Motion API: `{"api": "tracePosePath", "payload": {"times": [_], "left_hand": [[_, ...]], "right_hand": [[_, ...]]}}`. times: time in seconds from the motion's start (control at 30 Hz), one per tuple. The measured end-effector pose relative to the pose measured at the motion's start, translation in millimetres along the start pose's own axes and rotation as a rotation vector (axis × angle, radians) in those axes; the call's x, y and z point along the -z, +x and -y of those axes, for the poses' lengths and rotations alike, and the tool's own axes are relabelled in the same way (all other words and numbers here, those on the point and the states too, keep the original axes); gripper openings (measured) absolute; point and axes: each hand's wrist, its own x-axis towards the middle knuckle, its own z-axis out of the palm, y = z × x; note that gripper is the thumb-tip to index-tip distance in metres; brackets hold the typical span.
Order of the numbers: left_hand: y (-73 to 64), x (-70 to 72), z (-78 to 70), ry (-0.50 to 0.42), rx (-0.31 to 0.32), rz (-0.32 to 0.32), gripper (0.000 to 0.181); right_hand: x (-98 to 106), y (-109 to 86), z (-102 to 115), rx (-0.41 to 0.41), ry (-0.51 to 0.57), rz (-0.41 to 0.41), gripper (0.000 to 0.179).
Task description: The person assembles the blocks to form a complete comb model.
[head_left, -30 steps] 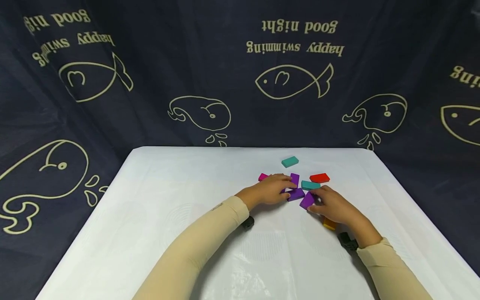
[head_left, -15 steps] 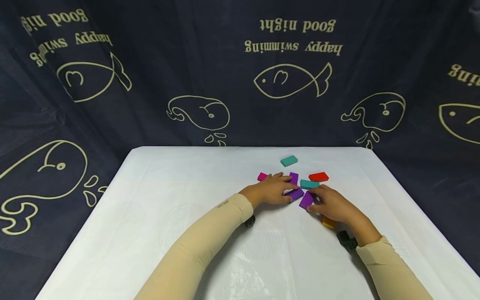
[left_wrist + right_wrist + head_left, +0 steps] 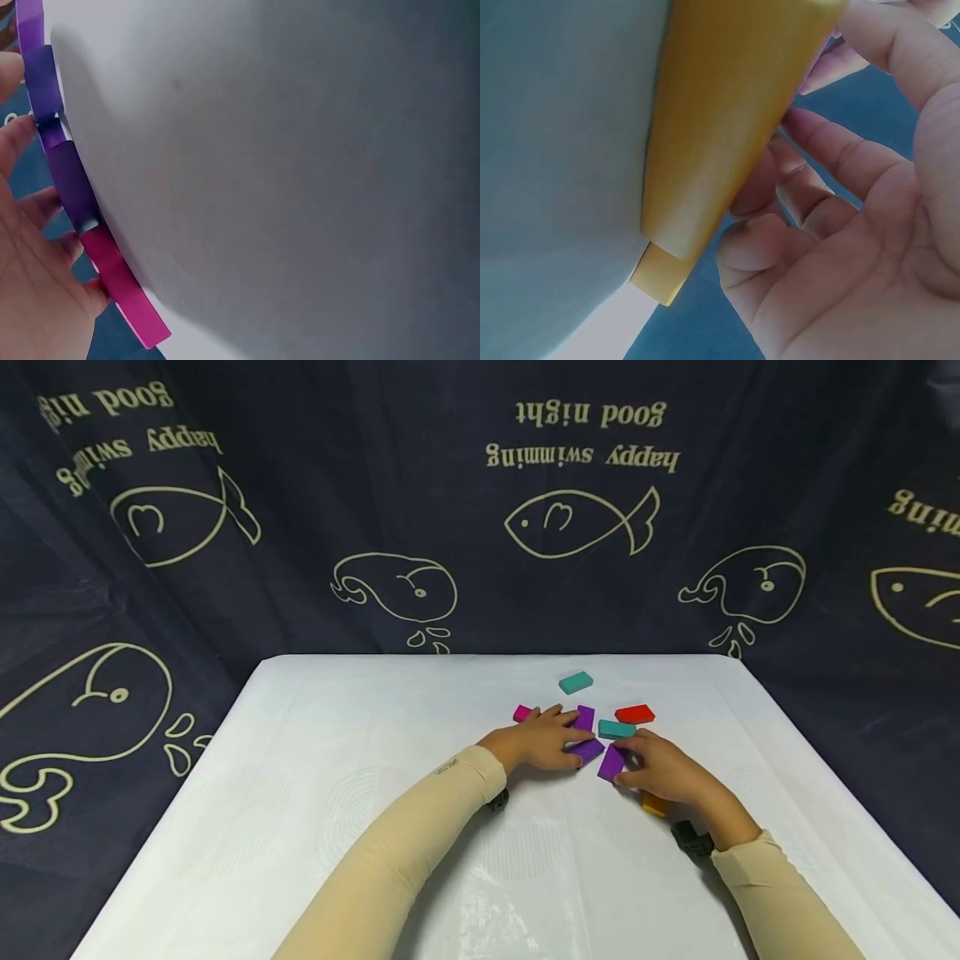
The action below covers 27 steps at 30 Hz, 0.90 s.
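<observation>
In the head view my left hand (image 3: 540,741) reaches over a cluster of small blocks. Its thumb and index finger pinch a purple block (image 3: 587,752); the other fingers spread over another purple block (image 3: 584,719). The left wrist view has its fingertips along a row of purple blocks and a magenta block (image 3: 126,289). To the right, my right hand (image 3: 662,766) pinches a separate purple block (image 3: 611,763) between thumb and index finger. An orange block (image 3: 654,804) lies beneath the right palm, large in the right wrist view, where the pinched block is mostly hidden.
Beyond the right hand lie a teal block (image 3: 617,729) and a red block (image 3: 634,714). Another teal block (image 3: 576,682) sits farther back. The white table (image 3: 375,710) ends at a dark printed cloth (image 3: 480,610).
My left hand has shifted slightly nearer and to the right, and its purple block has turned a little. The right hand and its block stay nearly still.
</observation>
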Motion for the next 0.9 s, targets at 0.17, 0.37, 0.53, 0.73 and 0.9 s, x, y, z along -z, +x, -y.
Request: {"api": "tracePosePath", "payload": {"times": [0.17,0.37,0.53,0.73,0.9], "left_hand": [[0.6,-2.1,0.9,-0.028,0.006,-0.015,0.061],[-1.9,-3.1,0.2,-0.053,0.01,-0.03,0.068],[-4.5,-4.5,0.4,-0.051,0.0,-0.01,0.072],[-3.3,-6.1,3.1,-0.081,0.0,-0.032,0.07],[-3.9,-5.0,7.4,-0.131,-0.014,-0.076,0.069]], "right_hand": [[-0.9,0.8,-0.3,-0.012,0.007,0.004,0.055],[-2.0,0.6,-1.1,-0.026,0.014,0.011,0.055],[-3.5,-0.6,-1.3,-0.009,0.016,0.01,0.053],[-2.5,-0.3,-1.1,0.007,0.016,-0.003,0.052],[-1.5,0.1,-0.4,0.006,0.01,-0.002,0.052]]}}
